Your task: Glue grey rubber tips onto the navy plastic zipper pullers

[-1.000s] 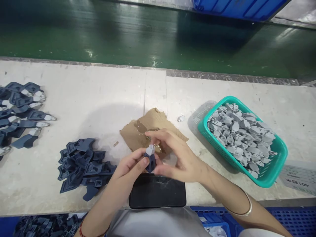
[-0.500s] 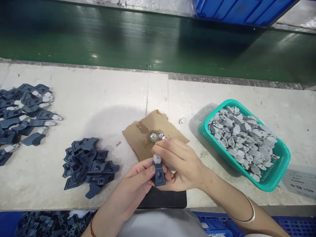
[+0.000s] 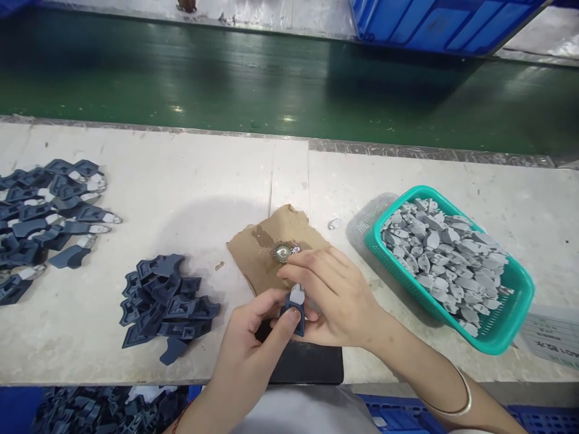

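Between my two hands is a dark blue plastic piece (image 3: 298,325) with a small light grey plastic piece (image 3: 297,295) at its upper end. My left hand (image 3: 257,337) grips it, the thumb pressed over the blue face. From the other side my right hand (image 3: 335,298) closes around the blue piece, its fingers bent near the grey tip. Some of those fingertips are hidden. Just beyond the hands, a round ornament with a beaded rim (image 3: 282,252) rests on a torn piece of brown cardboard (image 3: 246,247) bearing wet-looking stains.
To the right stands a green basket (image 3: 511,337) of grey pieces. Blue pieces (image 3: 167,301) are heaped left of my hands; joined blue-and-grey pieces (image 3: 58,211) lie farther left. A black flat object (image 3: 312,363) is at the table edge. A green conveyor belt (image 3: 226,78) runs behind.
My left thumb has moved up across the blue piece, covering part of its face. The joined piece has shifted slightly right and is turned a little. The whole view has shifted slightly.
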`<action>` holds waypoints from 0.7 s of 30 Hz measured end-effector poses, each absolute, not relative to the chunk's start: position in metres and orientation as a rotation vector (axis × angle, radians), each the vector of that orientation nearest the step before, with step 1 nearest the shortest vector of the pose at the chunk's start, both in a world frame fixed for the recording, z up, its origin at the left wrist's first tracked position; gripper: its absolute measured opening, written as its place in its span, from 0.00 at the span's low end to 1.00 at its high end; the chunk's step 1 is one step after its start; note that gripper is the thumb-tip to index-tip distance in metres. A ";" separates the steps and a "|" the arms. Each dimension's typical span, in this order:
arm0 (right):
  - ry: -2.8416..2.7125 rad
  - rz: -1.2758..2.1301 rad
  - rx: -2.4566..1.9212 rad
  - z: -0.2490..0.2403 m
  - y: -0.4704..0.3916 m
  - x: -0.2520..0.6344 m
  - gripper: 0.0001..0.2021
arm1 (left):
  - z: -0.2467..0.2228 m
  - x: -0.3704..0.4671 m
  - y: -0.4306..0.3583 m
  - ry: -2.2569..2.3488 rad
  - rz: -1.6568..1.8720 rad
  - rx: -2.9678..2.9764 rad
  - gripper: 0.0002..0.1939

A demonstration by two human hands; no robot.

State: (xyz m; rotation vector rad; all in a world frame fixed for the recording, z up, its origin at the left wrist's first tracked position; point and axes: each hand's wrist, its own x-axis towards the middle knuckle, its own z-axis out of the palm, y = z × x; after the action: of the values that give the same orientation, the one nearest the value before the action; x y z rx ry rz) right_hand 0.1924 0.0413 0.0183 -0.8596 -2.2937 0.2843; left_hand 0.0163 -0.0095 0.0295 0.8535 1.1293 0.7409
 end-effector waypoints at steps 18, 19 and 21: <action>-2.389 0.529 -1.189 0.055 0.050 0.233 0.23 | 0.040 -0.009 0.000 1.323 1.000 0.731 0.10; -2.293 0.398 -1.372 0.058 0.051 0.247 0.15 | 0.041 -0.023 0.003 1.343 1.038 0.725 0.10; -2.134 0.112 -1.776 0.059 0.054 0.274 0.15 | 0.038 -0.061 0.008 1.302 1.027 0.797 0.15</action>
State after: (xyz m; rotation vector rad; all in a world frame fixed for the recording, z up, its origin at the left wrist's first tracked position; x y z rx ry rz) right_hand 0.2744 0.0541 0.0591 -1.7755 -2.1344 0.1120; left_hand -0.0608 0.0075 0.0383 0.7974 1.3022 1.0274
